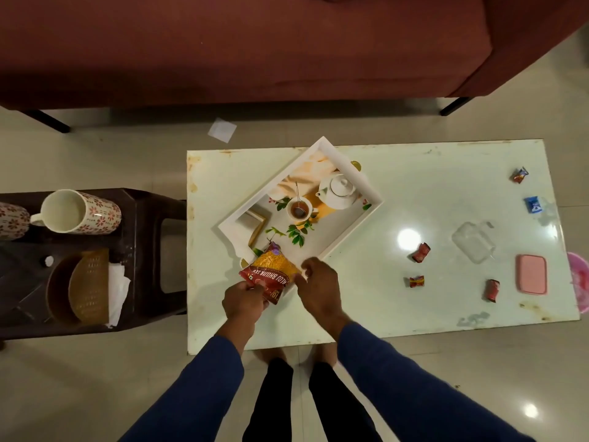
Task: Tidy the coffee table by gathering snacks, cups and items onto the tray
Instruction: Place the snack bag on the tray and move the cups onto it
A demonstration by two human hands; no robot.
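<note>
The red and yellow crinkly foil snack packet [269,272] sits over the near corner of the white printed rectangular tray [350,177] on the pale glossy worktop [382,298]. It looks light, limp and slippery, best pinched at its sealed edges. The left hand [243,303] pinches its lower corner and the right hand [320,283] its side edge.

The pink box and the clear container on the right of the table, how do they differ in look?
The pink box is opaque and flat with rounded corners; the clear container is see-through, so the table shows through it. The pink box sits nearer the table's right edge; the clear container lies further in, beside it. Both rest on the table, outside the tray, and no hand touches them.
</note>
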